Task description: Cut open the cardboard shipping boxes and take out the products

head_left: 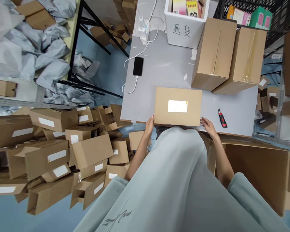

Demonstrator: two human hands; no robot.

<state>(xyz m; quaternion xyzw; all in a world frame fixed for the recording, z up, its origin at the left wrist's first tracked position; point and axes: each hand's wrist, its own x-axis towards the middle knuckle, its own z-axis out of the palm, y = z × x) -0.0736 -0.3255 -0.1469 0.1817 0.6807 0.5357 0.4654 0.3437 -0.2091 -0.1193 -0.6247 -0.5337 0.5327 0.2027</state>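
Note:
A flat, closed cardboard box (pixel 178 118) with a white label (pixel 177 106) on top lies at the near edge of the grey table, right in front of me. My left hand (pixel 149 126) grips its near left corner, fingers against the side. At the opposite end, my right hand (pixel 208 125) has its fingertips on the near right corner. The undersides of the fingers are hidden. To the right of that hand rests a red and black utility knife (pixel 222 118).
Two tall cartons (pixel 214 54) stand at the back right beside a white bin (pixel 183 30) of books. A phone (pixel 138 66) lies on the left with its cable. Several cardboard boxes (pixel 93 151) are heaped at left; a large open carton (pixel 256 170) is at right.

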